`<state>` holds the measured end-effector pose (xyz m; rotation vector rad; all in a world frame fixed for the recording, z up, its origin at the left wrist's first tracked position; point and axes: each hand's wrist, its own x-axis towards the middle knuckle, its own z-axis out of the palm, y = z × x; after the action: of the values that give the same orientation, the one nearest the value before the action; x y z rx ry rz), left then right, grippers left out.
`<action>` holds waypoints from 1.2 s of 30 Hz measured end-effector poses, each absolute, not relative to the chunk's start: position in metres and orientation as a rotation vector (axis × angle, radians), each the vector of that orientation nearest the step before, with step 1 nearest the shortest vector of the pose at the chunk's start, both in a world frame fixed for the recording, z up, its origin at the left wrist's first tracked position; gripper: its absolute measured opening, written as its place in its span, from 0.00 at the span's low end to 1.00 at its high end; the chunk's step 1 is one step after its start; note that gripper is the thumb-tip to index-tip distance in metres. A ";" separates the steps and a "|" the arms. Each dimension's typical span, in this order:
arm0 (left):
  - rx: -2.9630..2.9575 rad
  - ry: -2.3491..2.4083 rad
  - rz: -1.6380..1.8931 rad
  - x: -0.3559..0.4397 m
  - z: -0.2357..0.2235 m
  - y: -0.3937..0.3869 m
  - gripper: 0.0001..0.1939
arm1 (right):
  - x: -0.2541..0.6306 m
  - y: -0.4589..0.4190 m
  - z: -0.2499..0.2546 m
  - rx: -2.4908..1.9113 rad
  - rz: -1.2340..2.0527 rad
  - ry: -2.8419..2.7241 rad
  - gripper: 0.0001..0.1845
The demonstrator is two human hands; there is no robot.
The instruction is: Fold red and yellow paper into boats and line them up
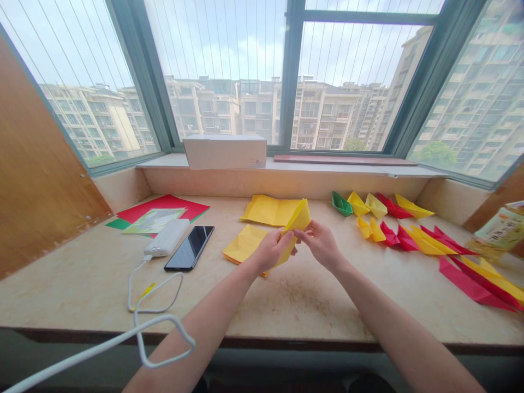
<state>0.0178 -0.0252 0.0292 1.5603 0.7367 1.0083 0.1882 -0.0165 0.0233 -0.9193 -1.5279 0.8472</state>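
Fingers (pixel 301 236) of L hand (pixel 271 249) & R hand (pixel 321 244) pinched narrow, both on the folded yellow paper (pixel 302 214), held up just above the counter (pixel 311 308). Thin, matte, creased; upper part stands as an angled flap, lower part partly hidden behind L hand. Some fingertips tucked behind paper, so exact grip there can't be seen.

Just behind: flat yellow sheet (pixel 266 209) w/ crease lines. L of hands: yellow stack (pixel 242 243), folded, pointed corner, R end partly covered by L hand.

Farther L: glossy black phone (pixel 190 248), white plastic pwr bank (pixel 167 237) w/ white cable (pixel 156 311) looping over counter edge & cut off at frame bottom; red sheet (pixel 180 204) & green sheet (pixel 118 224) under a pale green-white packet (pixel 152 220), print unreadable.

R side: paper boats (pixel 395 206), sharp-tipped, green, yellow & red; nearer ones nested/overlapping, so count unclear. Bottle (pixel 504 228) w/ label at far R, cut off & blurry. Counter = smooth, mottled beige, stone-like. White box (pixel 225 153) on the sill (pixel 347 168), below windows.
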 end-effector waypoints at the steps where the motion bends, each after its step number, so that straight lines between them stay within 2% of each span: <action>1: 1.550 0.742 0.984 0.018 0.029 -0.025 0.26 | 0.188 -0.018 0.024 -0.919 0.830 -1.521 0.24; 6: 1.493 0.706 0.841 0.018 0.031 -0.027 0.26 | 0.190 -0.021 0.026 -0.865 0.833 -1.477 0.23; 12: 1.381 0.663 0.804 0.020 0.026 -0.025 0.24 | 0.193 -0.024 0.027 -0.962 0.576 -1.466 0.23; 17: 1.541 0.706 0.695 0.012 0.021 -0.021 0.22 | 0.199 -0.025 0.036 -0.944 0.737 -1.445 0.30; 20: 1.654 0.754 0.679 0.012 0.022 -0.021 0.22 | 0.199 -0.026 0.039 -0.934 0.761 -1.382 0.29; 29: 1.636 0.805 0.761 0.019 0.024 -0.023 0.22 | 0.196 -0.031 0.038 -1.035 0.462 -1.376 0.28; 36: 1.574 0.902 0.873 0.013 0.027 -0.020 0.22 | 0.197 -0.028 0.037 -1.153 0.708 -1.726 0.38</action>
<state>0.0130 -0.0204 0.0275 1.5736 0.9019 0.8727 0.1971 -0.0284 0.0372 -1.1533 -1.7263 0.7083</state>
